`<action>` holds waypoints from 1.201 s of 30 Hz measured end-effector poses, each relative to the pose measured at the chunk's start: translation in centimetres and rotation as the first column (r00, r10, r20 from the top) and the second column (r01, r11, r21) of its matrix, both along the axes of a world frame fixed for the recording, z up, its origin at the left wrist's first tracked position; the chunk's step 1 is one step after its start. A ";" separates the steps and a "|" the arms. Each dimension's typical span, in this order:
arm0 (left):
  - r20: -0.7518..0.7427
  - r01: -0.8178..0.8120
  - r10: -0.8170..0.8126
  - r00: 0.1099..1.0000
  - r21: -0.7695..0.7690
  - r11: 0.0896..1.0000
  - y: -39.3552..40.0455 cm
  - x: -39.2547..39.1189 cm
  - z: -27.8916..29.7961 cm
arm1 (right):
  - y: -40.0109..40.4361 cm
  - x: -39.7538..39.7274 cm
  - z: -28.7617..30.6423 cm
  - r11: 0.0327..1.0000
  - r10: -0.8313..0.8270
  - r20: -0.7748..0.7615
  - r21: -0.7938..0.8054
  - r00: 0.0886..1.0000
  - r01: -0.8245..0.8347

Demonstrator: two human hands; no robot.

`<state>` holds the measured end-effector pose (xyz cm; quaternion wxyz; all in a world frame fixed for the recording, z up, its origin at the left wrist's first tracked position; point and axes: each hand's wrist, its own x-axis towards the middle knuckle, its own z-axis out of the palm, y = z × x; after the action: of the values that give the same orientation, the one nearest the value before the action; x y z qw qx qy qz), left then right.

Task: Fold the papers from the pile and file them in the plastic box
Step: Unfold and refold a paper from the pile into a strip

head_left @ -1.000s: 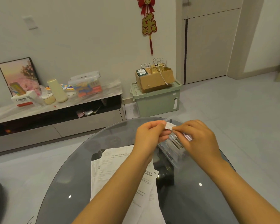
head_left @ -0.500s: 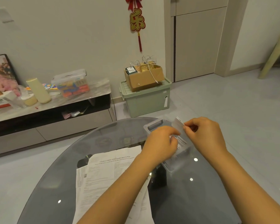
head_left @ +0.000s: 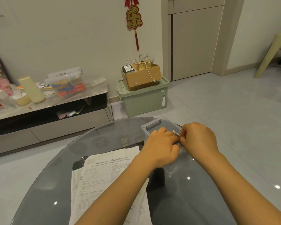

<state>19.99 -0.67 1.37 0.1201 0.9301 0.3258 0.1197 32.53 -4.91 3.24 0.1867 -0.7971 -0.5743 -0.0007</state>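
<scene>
A clear plastic box [head_left: 154, 125] stands on the dark glass table [head_left: 55, 172], at its far right side. Both my hands are over the box. My right hand [head_left: 198, 138] pinches a small folded paper [head_left: 176, 133] by its edge, low inside the box. My left hand [head_left: 162, 146] is curled beside it, with fingertips on the same paper; what lies in the box beneath is hidden. A pile of printed white papers [head_left: 104, 176] lies flat on the table to the left, partly under my left forearm.
Beyond the table a green storage bin [head_left: 143, 98] carries a cardboard box [head_left: 141, 76] of cables. A low TV cabinet [head_left: 47, 109] with containers runs along the left wall. Grey floor tiles spread to the right, with a pale stool [head_left: 276, 51] at the far right.
My hands have lowered from above the table down into the clear box, taking the folded paper with them. The camera has turned slightly right and down.
</scene>
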 end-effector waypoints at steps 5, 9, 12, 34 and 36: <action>0.082 -0.067 0.070 0.994 -0.038 0.997 -0.2 -0.5 -0.2 | 0.7 0.0 0.1 0.995 -0.032 0.142 -0.087 0.989 0.045; -0.023 -0.041 0.042 0.999 0.012 0.999 -0.2 -0.4 -0.2 | 0.8 0.4 0.0 0.993 0.015 0.055 -0.120 0.998 -0.009; -0.103 -0.017 0.022 0.994 0.051 0.999 -0.1 -0.1 0.0 | 0.6 1.2 -0.1 0.995 0.045 -0.100 -0.080 0.994 -0.053; -0.064 -0.277 0.272 0.960 -0.083 0.957 -8.7 -10.6 2.2 | -4.2 -4.8 -0.4 0.885 0.462 -0.234 0.183 0.855 -0.428; -0.137 -0.328 0.311 0.941 -0.130 0.936 -9.9 -12.0 1.9 | -4.8 -6.0 -0.9 0.860 0.509 -0.225 0.162 0.831 -0.484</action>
<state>7.95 -10.52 3.29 0.1503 0.8582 0.4872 0.0593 26.58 -9.72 2.32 0.2928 -0.6033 -0.7314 0.1240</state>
